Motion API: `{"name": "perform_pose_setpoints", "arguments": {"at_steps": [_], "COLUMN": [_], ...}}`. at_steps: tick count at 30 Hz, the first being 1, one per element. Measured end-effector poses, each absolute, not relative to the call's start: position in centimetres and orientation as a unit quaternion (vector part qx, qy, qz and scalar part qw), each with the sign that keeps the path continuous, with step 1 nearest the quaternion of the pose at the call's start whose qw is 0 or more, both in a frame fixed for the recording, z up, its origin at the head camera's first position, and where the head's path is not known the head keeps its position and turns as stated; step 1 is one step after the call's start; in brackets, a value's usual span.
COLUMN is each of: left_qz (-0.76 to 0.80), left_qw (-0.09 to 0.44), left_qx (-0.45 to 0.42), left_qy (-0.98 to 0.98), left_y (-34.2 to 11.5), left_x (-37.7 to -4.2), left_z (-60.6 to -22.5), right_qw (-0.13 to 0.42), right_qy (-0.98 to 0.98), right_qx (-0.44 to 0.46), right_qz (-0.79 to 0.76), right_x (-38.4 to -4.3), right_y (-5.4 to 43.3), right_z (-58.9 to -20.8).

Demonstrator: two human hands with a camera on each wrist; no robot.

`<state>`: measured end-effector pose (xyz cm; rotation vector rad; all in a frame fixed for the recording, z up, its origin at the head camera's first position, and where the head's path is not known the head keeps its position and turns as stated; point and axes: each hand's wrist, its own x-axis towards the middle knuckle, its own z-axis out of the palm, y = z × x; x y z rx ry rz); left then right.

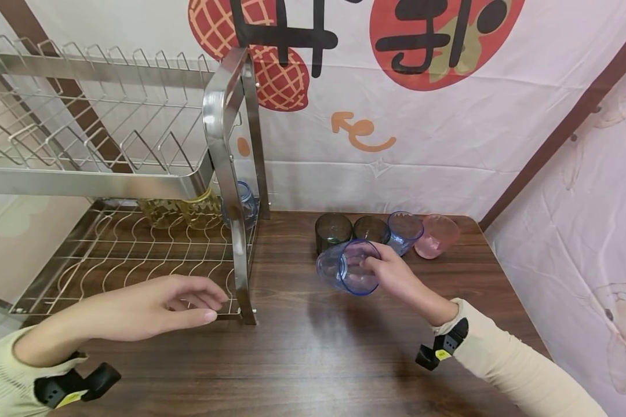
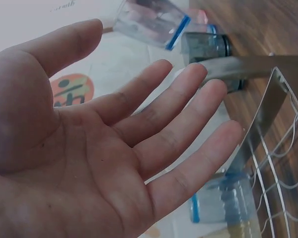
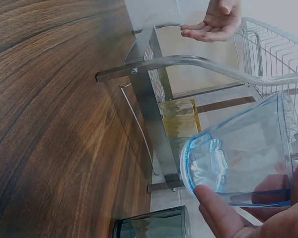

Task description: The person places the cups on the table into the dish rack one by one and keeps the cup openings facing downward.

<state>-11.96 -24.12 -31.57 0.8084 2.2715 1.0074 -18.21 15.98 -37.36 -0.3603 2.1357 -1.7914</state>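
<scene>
My right hand [image 1: 396, 275] grips a clear blue-tinted glass [image 1: 330, 270] by its side. The glass is tilted and held above the table, its open rim facing me. In the right wrist view, thumb and fingers lie around the glass [image 3: 243, 148]. Just behind it stand two dark glasses [image 1: 334, 233], a blue glass [image 1: 407, 231] and a pink glass [image 1: 437, 236] in a row. My left hand [image 1: 151, 307] is held, with nothing in it, in front of the metal dish rack's lower shelf. The left wrist view shows its palm [image 2: 99, 163] with fingers loosely extended.
The two-tier dish rack [image 1: 221, 124] stands at the left, its front post between my hands. On its lower shelf are yellow glasses [image 1: 200, 211] and a blue glass [image 1: 247, 204]. A printed cloth [image 1: 313, 168] hangs behind the wooden table [image 1: 292, 359].
</scene>
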Motion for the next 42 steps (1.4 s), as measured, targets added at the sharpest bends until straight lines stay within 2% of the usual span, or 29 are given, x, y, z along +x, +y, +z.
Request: {"name": "perform_pose_setpoints", "arguments": {"at_steps": [6,17,31,42], "left_qz": [0.387,0.42,0.442,0.535], "left_qw": [0.278,0.272,0.274,0.291], "left_qx": [0.295,0.298,0.282,0.183], "left_qy": [0.828,0.813,0.806,0.772], "left_y": [-22.7,-19.7,-16.7,-13.7], "left_x": [-11.9,-12.2,-12.5,-13.0], "left_z": [-31.9,-32.7,-33.4,-33.8], "right_qw": [0.147,0.099,-0.056,-0.133], "right_qy": [0.732,0.749,0.821,0.804], "right_qx": [-0.151,-0.156,-0.236,-0.288], "right_qz": [-0.647,-0.636,-0.517,-0.503], "right_x": [-17.7,-17.1,-16.9,-16.8], "right_y": [15.9,15.4,15.3,14.7], "right_z": [-37.0,-36.8,-36.9,-37.3]}}
